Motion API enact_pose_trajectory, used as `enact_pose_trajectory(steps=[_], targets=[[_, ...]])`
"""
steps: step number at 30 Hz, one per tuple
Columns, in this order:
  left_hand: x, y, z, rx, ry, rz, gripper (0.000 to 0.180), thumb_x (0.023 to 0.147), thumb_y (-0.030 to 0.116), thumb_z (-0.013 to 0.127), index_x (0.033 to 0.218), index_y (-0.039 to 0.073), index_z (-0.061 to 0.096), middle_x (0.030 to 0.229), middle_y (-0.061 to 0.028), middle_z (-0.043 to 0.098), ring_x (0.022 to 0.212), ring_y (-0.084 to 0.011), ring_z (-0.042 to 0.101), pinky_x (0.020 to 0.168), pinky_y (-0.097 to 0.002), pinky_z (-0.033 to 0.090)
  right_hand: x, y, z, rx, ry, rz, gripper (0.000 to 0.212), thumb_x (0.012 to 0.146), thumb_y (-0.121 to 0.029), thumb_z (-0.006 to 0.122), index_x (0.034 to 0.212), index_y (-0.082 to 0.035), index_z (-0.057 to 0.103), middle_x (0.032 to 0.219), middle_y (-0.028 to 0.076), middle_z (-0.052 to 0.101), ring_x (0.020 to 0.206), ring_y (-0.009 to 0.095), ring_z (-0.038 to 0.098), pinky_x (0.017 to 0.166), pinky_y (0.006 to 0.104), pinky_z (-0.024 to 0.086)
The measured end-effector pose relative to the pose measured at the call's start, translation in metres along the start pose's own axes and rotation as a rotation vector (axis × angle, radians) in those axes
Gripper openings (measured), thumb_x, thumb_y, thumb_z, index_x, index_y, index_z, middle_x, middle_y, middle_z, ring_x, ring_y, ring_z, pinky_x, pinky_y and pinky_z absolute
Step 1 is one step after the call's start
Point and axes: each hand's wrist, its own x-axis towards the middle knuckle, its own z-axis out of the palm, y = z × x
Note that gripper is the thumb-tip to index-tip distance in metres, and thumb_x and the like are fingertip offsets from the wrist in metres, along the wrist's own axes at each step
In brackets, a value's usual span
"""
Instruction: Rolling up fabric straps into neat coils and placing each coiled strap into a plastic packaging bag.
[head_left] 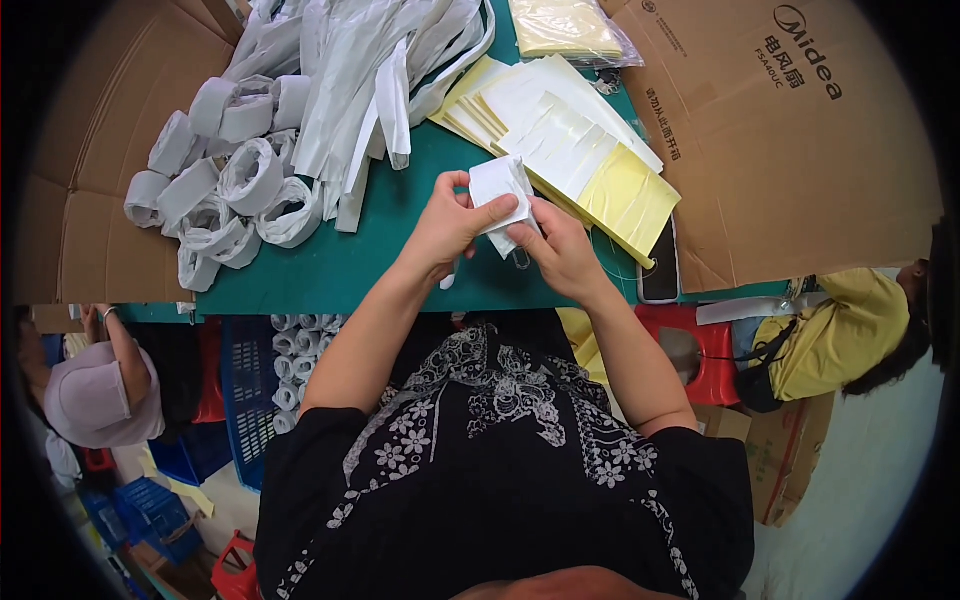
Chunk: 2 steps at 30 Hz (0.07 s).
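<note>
Both hands meet over the green table, closed on one white strip that looks folded or coiled. My left hand grips it from the left, thumb pressed across its front. My right hand pinches its lower right side between thumb and fingers. What the fingers behind it do is hidden. Left of my hands lie several white coiled rings, heaped together. Long flat white strips are piled beyond them. Just right of my hands is a stack of yellow and white sticker sheets.
Brown cardboard walls stand at the left and a cardboard panel at the right. A phone lies by the right panel. Below the table edge, a blue basket holds white rolls. Other people sit at both sides.
</note>
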Motion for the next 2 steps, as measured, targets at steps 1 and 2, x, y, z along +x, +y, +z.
enact_pose_trajectory(steps=[1, 2], targets=[[-0.0009, -0.0017, -0.0003, 0.027, 0.008, 0.014, 0.069, 0.073, 0.031, 0.076, 0.117, 0.001, 0.033, 0.086, -0.0080, 0.059, 0.058, -0.0087, 0.054, 0.038, -0.0199, 0.037, 0.0001, -0.0014, -0.0019, -0.021, -0.050, 0.063, 0.040, 0.089, -0.022, 0.056, 0.123, -0.004, 0.048, 0.101, 0.007, 0.059, 0.089, 0.013, 0.054, 0.079, 0.0270, 0.043], [-0.0017, -0.0044, -0.0003, 0.054, 0.016, 0.029, 0.070, 0.073, 0.033, 0.076, 0.119, 0.001, 0.033, 0.089, -0.0082, 0.059, 0.058, -0.0085, 0.053, 0.039, -0.0187, 0.037, -0.0002, -0.0001, -0.0036, -0.034, -0.053, 0.058, 0.041, 0.089, -0.023, 0.057, 0.124, -0.005, 0.048, 0.102, 0.007, 0.059, 0.089, 0.014, 0.054, 0.078, 0.0270, 0.043]])
